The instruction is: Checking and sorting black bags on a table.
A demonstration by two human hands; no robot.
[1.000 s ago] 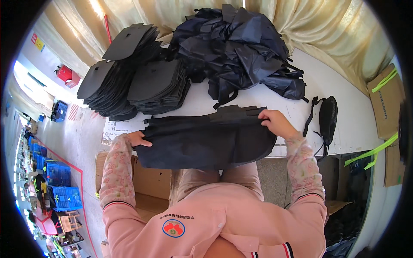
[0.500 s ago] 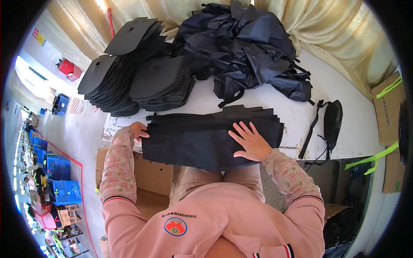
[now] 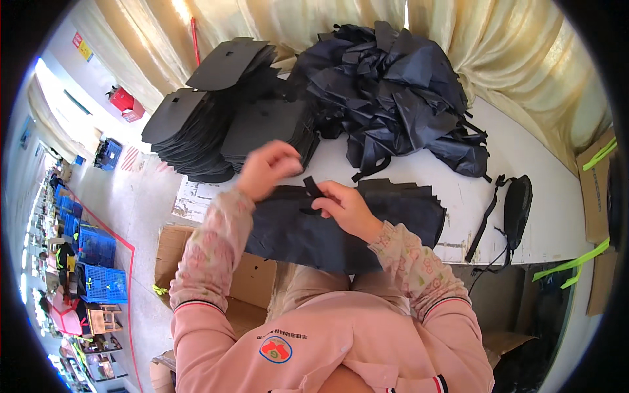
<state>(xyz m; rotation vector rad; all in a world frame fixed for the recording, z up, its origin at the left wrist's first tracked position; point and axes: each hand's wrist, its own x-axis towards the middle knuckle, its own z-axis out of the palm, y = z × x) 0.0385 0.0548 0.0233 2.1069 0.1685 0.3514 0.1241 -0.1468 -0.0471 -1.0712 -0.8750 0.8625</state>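
A folded dark navy fabric bag [image 3: 393, 216] lies flat on the white table [image 3: 544, 203] in front of me, its near edge hanging over the table's front. My right hand [image 3: 344, 206] rests on the bag's middle and pinches a short black strap [image 3: 313, 190] on it. My left hand [image 3: 268, 167] is raised just above the bag's left end, fingers curled and blurred by motion; whether it holds anything cannot be told.
Stacks of flat black stiffener panels [image 3: 216, 118] stand at the back left. A heap of loose navy bags [image 3: 393, 92] fills the back centre. A black pouch with a strap [image 3: 517, 206] lies at the right. Cardboard boxes [image 3: 252, 288] sit under the table edge.
Both hands moved in from the bag's ends toward its middle. My right hand went from lying flat to pinching the strap, and my left hand lifted off the bag.
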